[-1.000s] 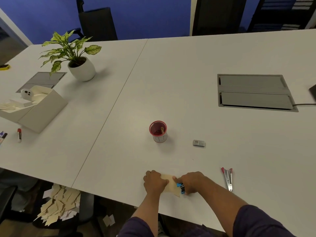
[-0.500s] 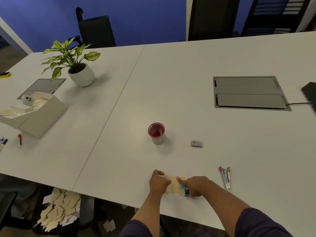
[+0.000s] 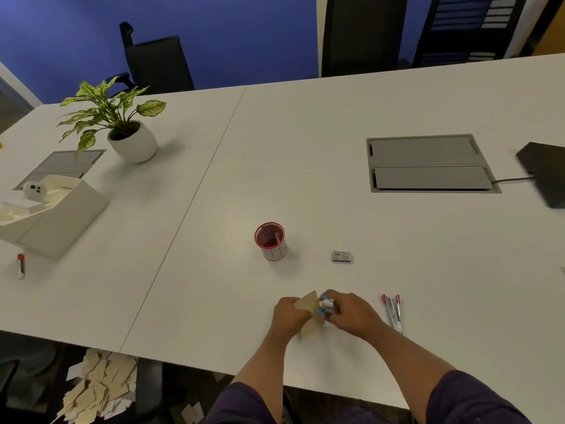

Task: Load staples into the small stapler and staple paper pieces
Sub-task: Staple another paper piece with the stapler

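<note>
My left hand (image 3: 289, 315) grips a beige paper piece (image 3: 309, 306), which is raised off the white table (image 3: 336, 117) and tilted up on edge. My right hand (image 3: 351, 313) is closed around a small blue stapler (image 3: 324, 306) whose mouth sits on the paper's right edge. Most of the stapler is hidden by my fingers. A small box of staples (image 3: 342, 256) lies behind my hands. A pink stapler (image 3: 393, 312) lies open and flat just right of my right hand.
A red-rimmed cup (image 3: 270, 240) stands behind my hands. Far left are a white open box (image 3: 58, 218), a red-capped marker (image 3: 20, 266) and a potted plant (image 3: 128, 133). A grey cable hatch (image 3: 428, 163) and dark device (image 3: 547, 172) lie right. Paper scraps (image 3: 97, 387) litter the floor.
Both hands have lifted off the table and moved slightly away from me. The paper, flat on the table before, now stands tilted between my hands with the stapler on its edge.
</note>
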A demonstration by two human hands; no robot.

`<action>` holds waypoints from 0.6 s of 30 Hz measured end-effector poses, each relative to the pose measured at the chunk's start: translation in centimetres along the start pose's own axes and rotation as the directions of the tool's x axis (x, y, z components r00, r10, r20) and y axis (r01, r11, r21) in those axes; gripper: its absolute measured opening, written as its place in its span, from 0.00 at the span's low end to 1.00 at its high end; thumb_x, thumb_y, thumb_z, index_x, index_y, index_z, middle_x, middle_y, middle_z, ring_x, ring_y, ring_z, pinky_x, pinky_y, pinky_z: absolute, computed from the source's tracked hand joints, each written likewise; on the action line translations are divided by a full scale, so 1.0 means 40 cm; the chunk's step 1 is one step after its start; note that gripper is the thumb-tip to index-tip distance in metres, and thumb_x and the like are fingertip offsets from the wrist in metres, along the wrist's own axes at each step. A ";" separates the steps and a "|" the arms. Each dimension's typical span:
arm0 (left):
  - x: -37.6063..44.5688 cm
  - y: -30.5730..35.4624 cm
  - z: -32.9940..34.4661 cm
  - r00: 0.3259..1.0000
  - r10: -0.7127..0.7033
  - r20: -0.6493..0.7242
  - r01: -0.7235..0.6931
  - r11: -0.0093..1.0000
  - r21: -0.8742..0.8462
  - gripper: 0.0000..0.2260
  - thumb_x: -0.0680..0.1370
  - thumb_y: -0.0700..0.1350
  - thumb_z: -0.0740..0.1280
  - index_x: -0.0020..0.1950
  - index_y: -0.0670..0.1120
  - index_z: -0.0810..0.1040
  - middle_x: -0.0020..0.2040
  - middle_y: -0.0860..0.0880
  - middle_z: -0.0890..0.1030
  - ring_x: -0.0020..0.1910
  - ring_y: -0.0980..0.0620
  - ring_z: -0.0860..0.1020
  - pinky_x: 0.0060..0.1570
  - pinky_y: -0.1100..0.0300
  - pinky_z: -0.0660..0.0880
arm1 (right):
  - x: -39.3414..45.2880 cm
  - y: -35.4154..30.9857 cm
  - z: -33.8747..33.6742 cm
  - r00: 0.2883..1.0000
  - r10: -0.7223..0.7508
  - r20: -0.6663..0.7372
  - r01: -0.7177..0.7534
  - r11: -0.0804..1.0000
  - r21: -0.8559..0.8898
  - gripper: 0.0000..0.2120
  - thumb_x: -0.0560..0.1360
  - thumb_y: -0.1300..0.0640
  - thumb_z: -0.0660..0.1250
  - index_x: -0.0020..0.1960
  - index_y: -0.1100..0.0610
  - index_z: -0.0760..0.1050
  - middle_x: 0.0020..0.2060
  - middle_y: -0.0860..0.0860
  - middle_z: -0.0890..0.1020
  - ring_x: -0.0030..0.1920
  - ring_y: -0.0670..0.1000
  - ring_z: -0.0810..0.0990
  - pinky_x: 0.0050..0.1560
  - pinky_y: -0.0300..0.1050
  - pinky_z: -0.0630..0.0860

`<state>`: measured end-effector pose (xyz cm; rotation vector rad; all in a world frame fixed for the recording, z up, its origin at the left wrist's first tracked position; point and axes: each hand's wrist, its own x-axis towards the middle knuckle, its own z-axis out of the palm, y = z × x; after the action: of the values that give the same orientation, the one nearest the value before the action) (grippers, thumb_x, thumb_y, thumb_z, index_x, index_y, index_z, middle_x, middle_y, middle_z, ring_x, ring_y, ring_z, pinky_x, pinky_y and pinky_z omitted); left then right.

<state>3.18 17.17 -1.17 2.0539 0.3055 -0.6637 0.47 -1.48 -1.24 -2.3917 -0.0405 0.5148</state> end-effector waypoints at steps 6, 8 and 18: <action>-0.008 0.094 -0.006 0.982 0.050 0.181 -0.054 0.998 0.018 0.12 0.59 0.48 0.73 0.37 0.41 0.80 0.30 0.50 0.76 0.28 0.55 0.73 0.28 0.65 0.68 | 0.005 -0.031 -0.039 0.992 0.038 -0.124 -0.009 0.974 0.226 0.19 0.71 0.45 0.71 0.61 0.38 0.76 0.43 0.42 0.84 0.45 0.44 0.82 0.48 0.41 0.78; -0.006 0.101 -0.001 0.980 0.066 0.189 -0.061 0.998 -0.030 0.11 0.62 0.47 0.74 0.39 0.41 0.81 0.34 0.46 0.78 0.32 0.51 0.75 0.32 0.62 0.71 | 0.004 -0.033 -0.050 0.982 0.067 -0.176 -0.029 0.977 0.209 0.08 0.71 0.47 0.72 0.47 0.48 0.78 0.38 0.45 0.83 0.41 0.49 0.81 0.40 0.43 0.74; -0.068 0.100 0.048 0.950 -0.038 0.309 0.213 0.803 -0.556 0.11 0.80 0.34 0.60 0.61 0.36 0.77 0.53 0.38 0.85 0.53 0.41 0.84 0.57 0.48 0.80 | -0.008 -0.025 -0.129 0.883 0.191 -0.429 -0.095 0.967 0.235 0.07 0.74 0.53 0.68 0.52 0.49 0.79 0.43 0.48 0.86 0.42 0.54 0.83 0.43 0.50 0.80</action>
<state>2.12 13.49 2.36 1.3319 0.4231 -0.8171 2.19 -3.95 3.07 -2.2577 0.3831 0.0146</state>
